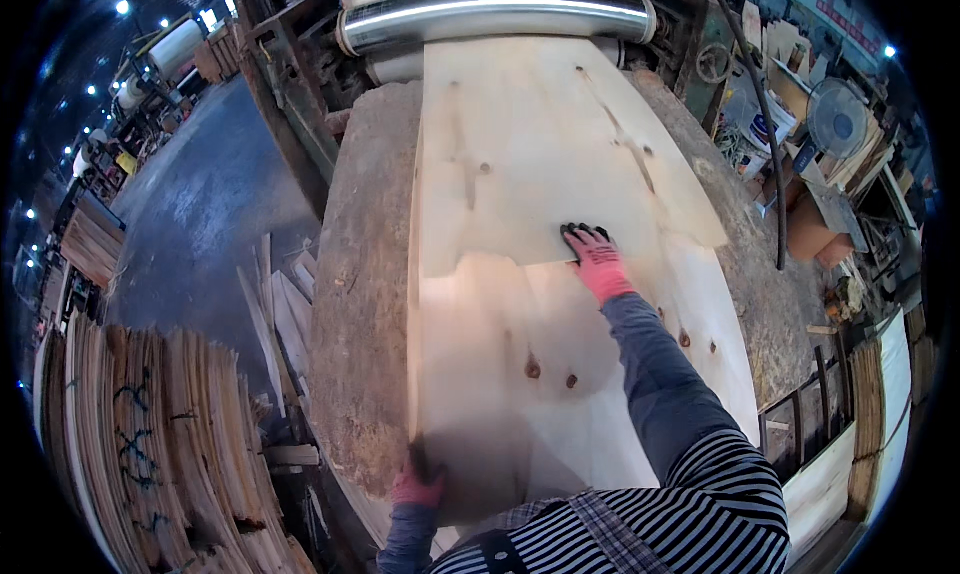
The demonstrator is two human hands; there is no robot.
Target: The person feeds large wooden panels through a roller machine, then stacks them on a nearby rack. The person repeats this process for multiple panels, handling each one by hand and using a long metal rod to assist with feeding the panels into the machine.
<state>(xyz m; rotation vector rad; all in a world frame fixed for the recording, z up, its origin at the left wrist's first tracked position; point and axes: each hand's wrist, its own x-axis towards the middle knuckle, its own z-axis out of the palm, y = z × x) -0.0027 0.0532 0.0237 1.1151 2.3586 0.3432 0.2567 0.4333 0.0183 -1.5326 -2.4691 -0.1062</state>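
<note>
A wide pale wood veneer sheet (540,154) lies lengthwise ahead of me, its far end at a shiny metal roller (500,19). Its uneven near edge overlaps a second knotted veneer sheet (600,374). My right hand (597,262), in a pink glove with black fingertips, rests on the upper sheet close to that edge, fingers outstretched and holding nothing. Low in the picture, my left hand (417,482), also in a pink glove, is at the left edge of the lower sheet. Its dark fingers are blurred, so their grip is unclear.
The veneer lies on a worn brown table (360,274). Stacked veneer (160,444) stands upright at the near left, with loose strips (285,314) beside it. On the right are a fan (838,119), a dark leaning pole (765,114) and cardboard (812,229).
</note>
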